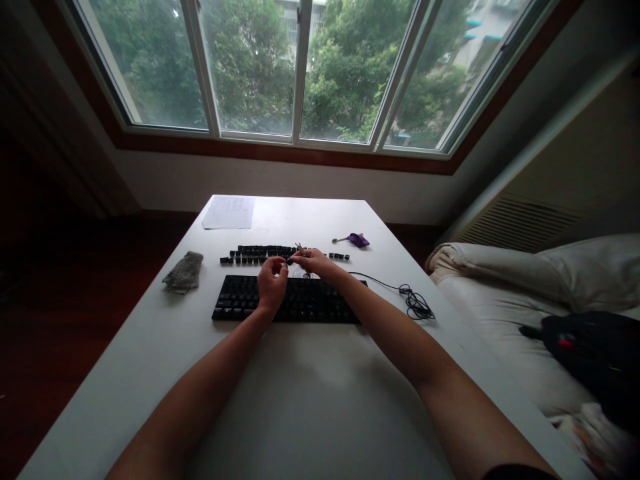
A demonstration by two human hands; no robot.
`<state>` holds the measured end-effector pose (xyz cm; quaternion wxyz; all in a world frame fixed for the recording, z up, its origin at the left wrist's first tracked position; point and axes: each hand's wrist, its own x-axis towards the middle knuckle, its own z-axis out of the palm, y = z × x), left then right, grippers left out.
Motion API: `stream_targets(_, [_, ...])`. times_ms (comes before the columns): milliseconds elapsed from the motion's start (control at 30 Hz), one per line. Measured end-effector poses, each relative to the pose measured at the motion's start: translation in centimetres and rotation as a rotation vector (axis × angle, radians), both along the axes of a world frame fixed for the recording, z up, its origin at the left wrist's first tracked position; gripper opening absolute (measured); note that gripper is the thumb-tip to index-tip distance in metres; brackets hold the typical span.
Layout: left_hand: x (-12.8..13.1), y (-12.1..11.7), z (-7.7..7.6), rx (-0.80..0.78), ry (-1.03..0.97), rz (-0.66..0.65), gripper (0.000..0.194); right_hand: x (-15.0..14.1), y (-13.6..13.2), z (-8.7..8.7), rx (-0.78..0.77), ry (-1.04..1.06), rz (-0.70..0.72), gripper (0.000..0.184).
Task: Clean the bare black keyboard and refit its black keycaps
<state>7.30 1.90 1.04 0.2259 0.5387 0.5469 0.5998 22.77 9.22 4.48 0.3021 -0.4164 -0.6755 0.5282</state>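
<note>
Left hand [273, 281] and right hand [320, 263] fingers pinch dark piece [289, 261], likely steadying it; keycaps [253, 260] rowed 12 o'clock of keyboard [239, 297], presumably for order.

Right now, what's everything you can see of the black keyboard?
The keyboard is long, rectangular and plastic-looking, with rows of keys at its left. It lies flat on the white table, partly hidden behind the left hand and right forearm. Whether they touch it is unclear. The black cable at its right is probably its own.
</note>
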Motion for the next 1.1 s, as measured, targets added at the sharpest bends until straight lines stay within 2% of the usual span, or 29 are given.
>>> stream_targets(167, [0.1,-0.1,0.1,0.024,0.024,-0.006,0.017,-0.1,-0.3,0.0,-0.039,0.021,-0.01,0.043])
stream_targets(367, [0.3,-0.1,0.2,0.062,0.067,-0.016,0.02,0.0,-0.6,0.0,-0.005,-0.014,-0.029,0.043])
stream_targets(633, [0.4,-0.2,0.3,0.037,0.054,-0.023,0.02,0.1,-0.8,-0.1,0.059,-0.008,-0.024,0.045])
stream_targets(867, [0.5,-0.4,0.7,0.066,0.077,-0.074,0.022,0.1,-0.8,-1.0,-0.003,0.066,-0.063,0.045])
stream_targets(1100, [0.5,-0.3,0.7,0.094,0.125,-0.053,0.021,0.0,-1.3,-0.8,0.075,0.058,-0.079,0.047])
